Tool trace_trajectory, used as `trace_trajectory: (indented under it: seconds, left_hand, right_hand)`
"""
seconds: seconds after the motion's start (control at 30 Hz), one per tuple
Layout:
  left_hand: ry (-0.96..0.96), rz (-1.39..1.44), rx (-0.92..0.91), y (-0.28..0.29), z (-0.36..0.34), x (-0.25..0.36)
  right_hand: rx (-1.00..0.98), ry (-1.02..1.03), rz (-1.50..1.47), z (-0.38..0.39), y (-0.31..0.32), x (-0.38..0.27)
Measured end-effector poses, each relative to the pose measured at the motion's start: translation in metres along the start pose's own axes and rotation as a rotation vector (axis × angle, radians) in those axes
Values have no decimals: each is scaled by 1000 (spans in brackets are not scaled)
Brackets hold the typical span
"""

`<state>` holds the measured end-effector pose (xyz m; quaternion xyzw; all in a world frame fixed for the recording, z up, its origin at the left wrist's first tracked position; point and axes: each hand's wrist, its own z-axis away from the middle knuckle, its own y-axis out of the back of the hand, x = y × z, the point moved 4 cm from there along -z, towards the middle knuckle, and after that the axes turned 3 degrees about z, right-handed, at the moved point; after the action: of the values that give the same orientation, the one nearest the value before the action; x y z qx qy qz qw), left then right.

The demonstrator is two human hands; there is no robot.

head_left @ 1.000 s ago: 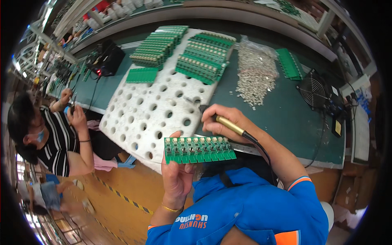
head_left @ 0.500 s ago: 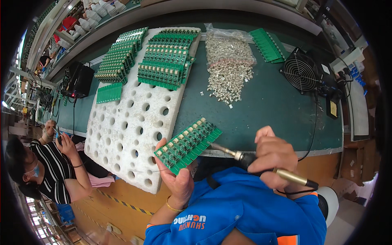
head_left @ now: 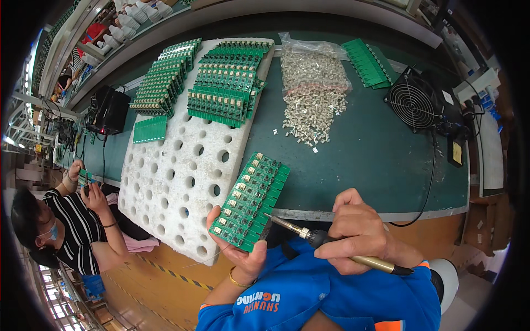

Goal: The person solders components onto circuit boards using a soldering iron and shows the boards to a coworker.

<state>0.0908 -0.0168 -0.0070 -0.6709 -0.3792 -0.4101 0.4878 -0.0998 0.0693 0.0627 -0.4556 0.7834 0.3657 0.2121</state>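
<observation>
Your left hand grips the green circuit board off the bench's near edge; your right hand clasps the soldering iron, so touch its tip to a joint next.

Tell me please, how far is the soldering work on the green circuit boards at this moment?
Possibly done: rows of green circuit boards stand stacked on the white perforated foam sheet, though their state is unclear. In hand: the left hand holds one green board panel, and the right hand holds a soldering iron, tip near its edge. Left: a pile of small metal parts and more boards wait on the green bench.
</observation>
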Motion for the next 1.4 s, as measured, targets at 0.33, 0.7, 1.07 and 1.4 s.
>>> trace_trajectory:
  seconds: [0.33, 0.7, 1.07, 1.4]
  left_hand:
    - [-34, -3, -11, 6, 1, 0]
    - [-37, -3, -7, 11, 2, 3]
    - [-34, -21, -18, 13, 3, 1]
    - [-46, -72, -26, 17, 5, 0]
  right_hand:
    - [-19, 17, 8, -4, -7, -1]
    - [-48, 36, 16, -8, -14, -3]
    - [-90, 39, 35, -10, -16, -4]
    - [-100, 30, 20, -10, -15, -5]
